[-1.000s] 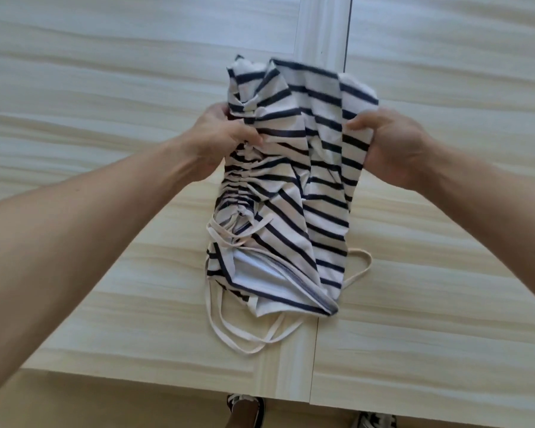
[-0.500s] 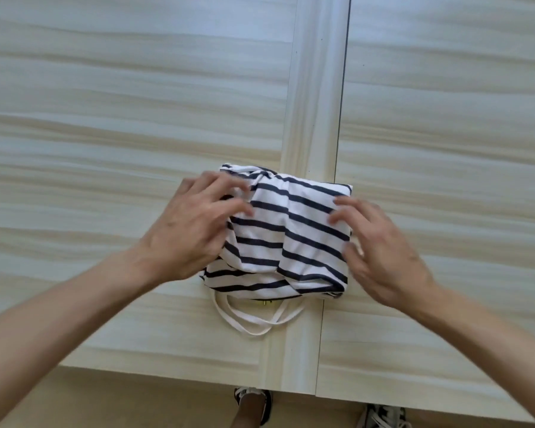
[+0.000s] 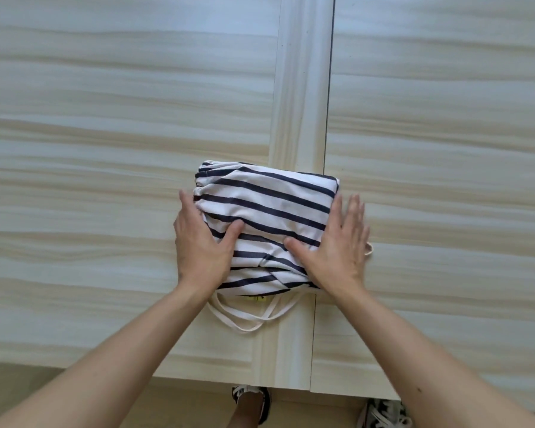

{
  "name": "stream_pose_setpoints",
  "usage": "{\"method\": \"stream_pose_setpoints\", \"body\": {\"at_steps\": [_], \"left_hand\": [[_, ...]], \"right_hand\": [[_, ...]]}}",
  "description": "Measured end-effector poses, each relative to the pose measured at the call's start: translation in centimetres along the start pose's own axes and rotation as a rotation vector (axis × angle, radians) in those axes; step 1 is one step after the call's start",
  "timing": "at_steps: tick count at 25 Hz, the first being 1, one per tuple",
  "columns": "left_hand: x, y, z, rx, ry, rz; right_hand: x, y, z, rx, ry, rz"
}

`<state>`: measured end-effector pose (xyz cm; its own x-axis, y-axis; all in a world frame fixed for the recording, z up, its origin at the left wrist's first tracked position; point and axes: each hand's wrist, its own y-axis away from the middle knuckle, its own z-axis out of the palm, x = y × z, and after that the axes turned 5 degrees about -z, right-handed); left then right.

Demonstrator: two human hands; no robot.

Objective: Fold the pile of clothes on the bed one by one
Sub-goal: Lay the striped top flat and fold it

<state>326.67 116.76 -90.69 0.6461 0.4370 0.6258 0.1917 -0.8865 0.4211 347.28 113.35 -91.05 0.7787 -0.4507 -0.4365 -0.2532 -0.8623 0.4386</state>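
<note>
A white garment with dark navy stripes (image 3: 269, 205) lies folded into a compact rectangle on the pale wooden bed platform (image 3: 105, 149). My left hand (image 3: 200, 245) presses flat on its left side, fingers straight and thumb resting on the fabric. On the right side my right hand (image 3: 337, 245) lies flat too, thumb on the cloth and fingers stretched along the edge. Cream drawstring loops (image 3: 247, 316) trail out from under the near edge, and a small loop (image 3: 368, 249) pokes out beside my right hand.
A raised wooden strip (image 3: 303, 88) with a narrow gap runs down the middle of the platform, under the garment. The platform's near edge (image 3: 198, 376) lies below my forearms. Past that edge, shoes (image 3: 250, 393) on the floor are visible.
The garment went from held up and hanging to folded on the platform. Both hands then flattened out, sliding to its left and right sides and pressing it down.
</note>
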Motion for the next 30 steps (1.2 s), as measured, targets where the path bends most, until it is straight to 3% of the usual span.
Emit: {"method": "stream_pose_setpoints", "body": {"at_steps": [4,6,8,12,14,21,30], "left_hand": [[1.8,-1.1,0.1,-0.063,0.21,-0.334],[2.5,-1.7,-0.5,-0.202,0.295,-0.493],[3.5,-1.3,-1.3,-0.376,0.295,-0.541],[8.0,1.2,-1.8,-0.507,0.288,-0.385],[12.5,2.7,-1.4,-0.555,0.303,-0.309],[33.9,9.0,6.8,-0.776,0.214,-0.004],[66.6,24.8,30.0,-1.118,-0.088,0.381]], "right_hand": [[-2.9,0.8,0.6,0.167,-0.246,0.211],[-3.4,0.6,0.1,0.192,-0.45,0.285],[-3.1,0.5,-1.2,0.123,-0.694,0.358],[-1.2,1.3,-5.7,-0.006,-1.089,0.469],[0.5,1.7,-9.3,0.023,-1.201,0.464],[12.8,4.2,-29.0,0.389,-1.44,0.399],[38.1,11.6,-54.4,1.002,-1.493,0.344]]}}
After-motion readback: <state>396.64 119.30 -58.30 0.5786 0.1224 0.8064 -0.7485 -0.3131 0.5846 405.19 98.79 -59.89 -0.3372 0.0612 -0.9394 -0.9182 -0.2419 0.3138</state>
